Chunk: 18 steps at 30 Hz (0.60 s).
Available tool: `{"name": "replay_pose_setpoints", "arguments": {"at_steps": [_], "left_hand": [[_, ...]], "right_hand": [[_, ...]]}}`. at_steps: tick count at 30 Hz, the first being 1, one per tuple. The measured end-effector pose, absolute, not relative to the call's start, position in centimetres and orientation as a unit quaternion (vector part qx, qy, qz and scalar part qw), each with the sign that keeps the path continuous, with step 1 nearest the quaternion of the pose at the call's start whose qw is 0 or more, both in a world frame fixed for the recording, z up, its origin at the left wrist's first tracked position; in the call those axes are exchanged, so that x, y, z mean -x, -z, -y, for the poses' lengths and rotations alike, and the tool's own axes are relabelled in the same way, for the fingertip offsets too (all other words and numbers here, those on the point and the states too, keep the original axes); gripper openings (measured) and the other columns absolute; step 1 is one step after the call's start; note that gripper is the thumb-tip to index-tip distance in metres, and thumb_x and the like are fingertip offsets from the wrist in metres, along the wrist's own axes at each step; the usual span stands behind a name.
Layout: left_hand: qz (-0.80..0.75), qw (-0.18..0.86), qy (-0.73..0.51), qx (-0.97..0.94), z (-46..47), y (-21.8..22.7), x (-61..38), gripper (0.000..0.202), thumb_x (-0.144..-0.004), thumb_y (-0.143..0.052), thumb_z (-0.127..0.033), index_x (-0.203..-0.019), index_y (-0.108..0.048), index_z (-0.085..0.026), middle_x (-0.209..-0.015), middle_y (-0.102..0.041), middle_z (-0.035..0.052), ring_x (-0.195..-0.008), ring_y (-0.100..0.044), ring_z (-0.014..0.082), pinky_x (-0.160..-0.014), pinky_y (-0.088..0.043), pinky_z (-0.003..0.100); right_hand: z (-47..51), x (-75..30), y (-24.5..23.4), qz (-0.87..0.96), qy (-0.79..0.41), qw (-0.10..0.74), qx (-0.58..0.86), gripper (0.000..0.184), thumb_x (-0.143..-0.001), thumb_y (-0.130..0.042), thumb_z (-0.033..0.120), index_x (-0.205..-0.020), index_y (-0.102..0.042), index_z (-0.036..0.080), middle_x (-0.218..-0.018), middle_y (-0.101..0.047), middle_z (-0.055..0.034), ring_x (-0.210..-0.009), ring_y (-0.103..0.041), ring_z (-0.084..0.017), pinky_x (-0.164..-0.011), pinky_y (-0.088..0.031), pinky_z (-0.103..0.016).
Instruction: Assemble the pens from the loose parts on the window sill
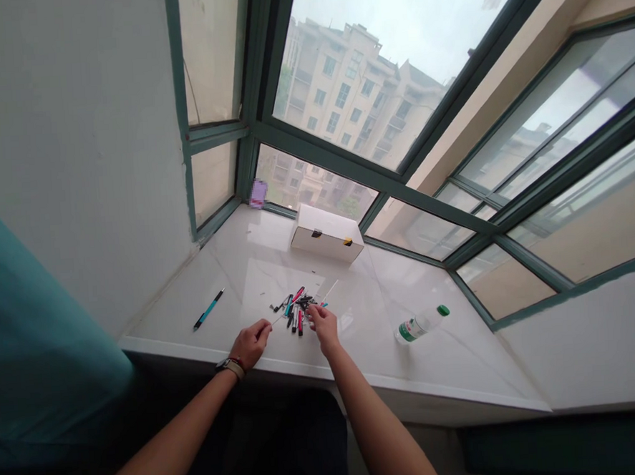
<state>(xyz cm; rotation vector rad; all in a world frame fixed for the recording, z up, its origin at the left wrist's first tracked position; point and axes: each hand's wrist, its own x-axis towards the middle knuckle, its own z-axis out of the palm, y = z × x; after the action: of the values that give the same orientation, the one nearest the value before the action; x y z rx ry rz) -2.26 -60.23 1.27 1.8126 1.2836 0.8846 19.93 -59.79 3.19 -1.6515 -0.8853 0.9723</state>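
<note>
A small heap of pen parts (296, 310), black, red, blue and teal, lies on the white window sill (234, 285). My right hand (323, 324) rests at the heap's right edge with fingers curled onto the pieces. My left hand (251, 340), with a watch on the wrist, is closed in a pinch just left of the heap and seems to hold a thin white rod; the piece is too small to name surely. An assembled teal pen (208, 309) lies alone further left.
A white cardboard box (325, 233) stands at the back of the sill by the window frame. A clear plastic bottle with a green cap (420, 323) lies on its side at the right. A white wall bounds the left side.
</note>
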Motion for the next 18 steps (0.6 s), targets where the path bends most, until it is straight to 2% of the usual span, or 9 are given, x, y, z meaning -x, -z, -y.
{"name": "replay_pose_setpoints", "arguments": {"at_steps": [3,6,9,12,18], "left_hand": [[-0.498,0.356,-0.353,-0.707,60.2,-1.1,2.2,0.031,-0.089,-0.038,-0.043,-0.081,-0.06,-0.023,-0.059,-0.054,-0.0029,-0.058,-0.053,0.0133,-0.06,-0.037,0.023],[-0.498,0.354,-0.355,-0.708,60.2,-1.0,2.2,0.03,-0.089,-0.038,-0.041,-0.081,-0.06,-0.023,-0.059,-0.055,-0.0028,-0.058,-0.054,0.0133,-0.06,-0.037,0.023],[-0.501,0.348,-0.354,-0.709,60.3,-1.1,2.2,0.029,-0.089,-0.039,-0.041,-0.081,-0.06,-0.023,-0.06,-0.057,-0.0021,-0.06,-0.055,0.0137,-0.06,-0.037,0.023],[-0.507,0.341,-0.348,-0.711,60.3,-1.1,2.2,0.028,-0.088,-0.039,-0.04,-0.082,-0.061,-0.023,-0.061,-0.059,-0.0016,-0.06,-0.055,0.0142,-0.059,-0.037,0.023],[-0.52,0.33,-0.339,-0.711,60.3,-0.8,2.0,0.03,-0.087,-0.041,-0.043,-0.086,-0.064,-0.024,-0.067,-0.064,-0.0006,-0.064,-0.058,0.015,-0.062,-0.039,0.023]], "right_hand": [[61.2,-21.3,-2.0,0.421,-0.325,0.453,0.716,0.057,-0.083,-0.04,0.067,-0.096,-0.069,0.019,-0.087,-0.069,-0.0058,-0.063,-0.059,-0.017,-0.055,-0.044,-0.026],[63.8,-22.8,-0.4,0.43,-0.216,0.442,0.757,0.057,-0.09,-0.028,0.06,-0.092,-0.068,0.02,-0.081,-0.068,-0.0061,-0.064,-0.06,-0.019,-0.064,-0.044,-0.029],[66.5,-24.6,0.6,0.462,-0.115,0.428,0.768,0.047,-0.093,-0.031,0.051,-0.093,-0.065,0.019,-0.088,-0.067,-0.0095,-0.083,-0.06,-0.022,-0.078,-0.042,-0.032],[68.1,-25.9,0.8,0.529,-0.037,0.386,0.755,0.035,-0.093,-0.036,0.041,-0.093,-0.063,0.019,-0.095,-0.063,-0.0113,-0.095,-0.054,-0.024,-0.09,-0.037,-0.034],[68.6,-25.7,0.5,0.554,0.009,0.297,0.777,0.023,-0.09,-0.043,0.031,-0.093,-0.061,0.018,-0.104,-0.057,-0.0117,-0.101,-0.049,-0.025,-0.088,-0.035,-0.035]]}}
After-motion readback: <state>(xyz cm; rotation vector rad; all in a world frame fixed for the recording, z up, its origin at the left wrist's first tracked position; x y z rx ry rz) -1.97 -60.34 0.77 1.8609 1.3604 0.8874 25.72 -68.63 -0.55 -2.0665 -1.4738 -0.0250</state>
